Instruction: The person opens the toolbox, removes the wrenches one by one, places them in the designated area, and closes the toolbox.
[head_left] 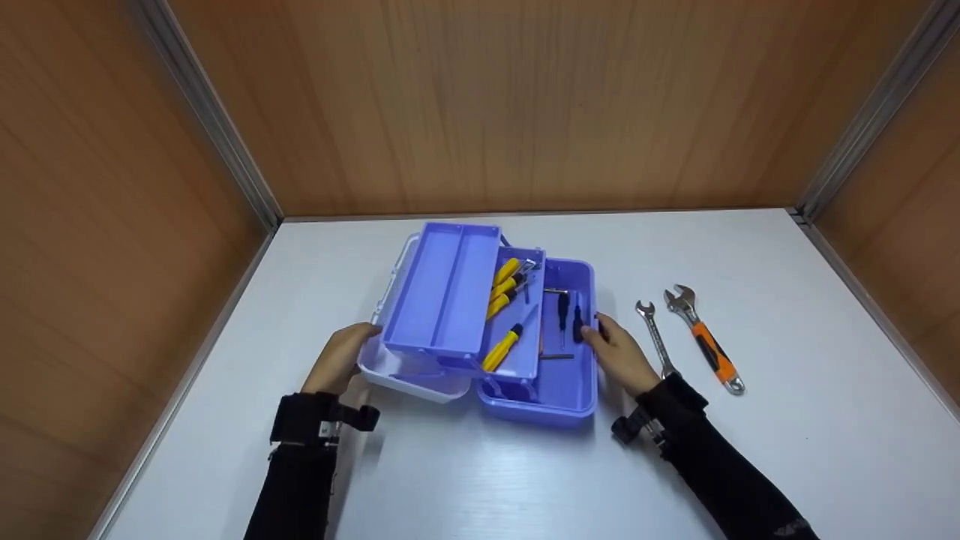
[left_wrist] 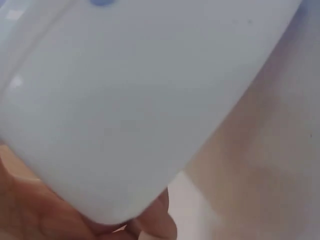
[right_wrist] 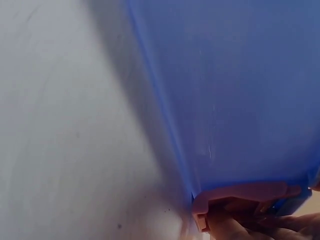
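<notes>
A blue toolbox (head_left: 571, 394) stands unfolded in the middle of the white table. Its upper tray (head_left: 442, 292) holds nothing. The tray below (head_left: 525, 352) carries several yellow-handled screwdrivers (head_left: 501, 349), and black tools lie in the base. My left hand (head_left: 341, 358) grips the white lid (head_left: 409, 381) on the box's left side; the left wrist view shows that lid (left_wrist: 125, 100) close up with my fingers (left_wrist: 155, 222) under its edge. My right hand (head_left: 619, 351) holds the base's right rim. In the right wrist view, the blue wall (right_wrist: 240, 90) fills the frame and my fingers (right_wrist: 235, 231) curl at its clasp (right_wrist: 240, 197).
To the right of the box a silver spanner (head_left: 656, 337) and an orange-handled adjustable wrench (head_left: 706, 339) lie on the table (head_left: 465, 480). Wooden walls close in the back and both sides.
</notes>
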